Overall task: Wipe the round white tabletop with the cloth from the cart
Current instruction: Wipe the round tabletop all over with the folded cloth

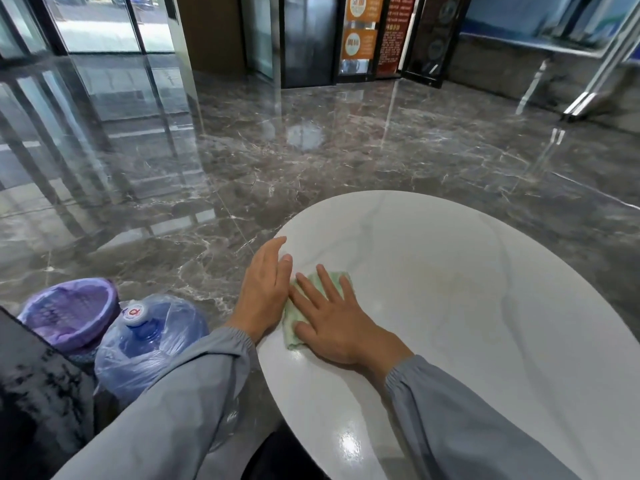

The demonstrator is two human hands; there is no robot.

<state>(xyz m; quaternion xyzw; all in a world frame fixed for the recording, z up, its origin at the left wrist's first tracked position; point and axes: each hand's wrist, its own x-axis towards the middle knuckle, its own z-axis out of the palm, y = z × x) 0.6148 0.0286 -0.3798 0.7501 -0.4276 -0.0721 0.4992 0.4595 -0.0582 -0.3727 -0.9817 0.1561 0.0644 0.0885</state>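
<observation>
While the right hand lies flat on the cloth, palm down with fingers straight and spread, it pins the cloth to the tabletop; no finger curls round the fabric.

Left hand: also opened flat, fingers straight and close together. It is laid across the left edge of the tabletop with fingertips toward the far side. Its inner side appears to touch the cloth's left border, just beside the right hand's fingers. It grips nothing.

Cloth: pale green, small, rumpled at its near end. It lies at the left edge of the tabletop, mostly covered by the right hand. Green shows between the spread fingers and beside the thumb.

Tabletop: round, white with faint grey veining, glossy, with a bright glare patch toward the near edge. A faint yellowish mark sits toward the middle, apart from the cloth.

Both forearms wear grey sleeves with elastic cuffs.

Below the left edge, beside the left forearm, stands a large blue water bottle wrapped in clear plastic, its white-and-red cap up. Just beside it is a purple basket lined with a purple bag. A dark object at the lower left of the view is too blurred to identify.

Floor: polished grey-brown marble, reflecting the glass doors beyond the far edge.
</observation>
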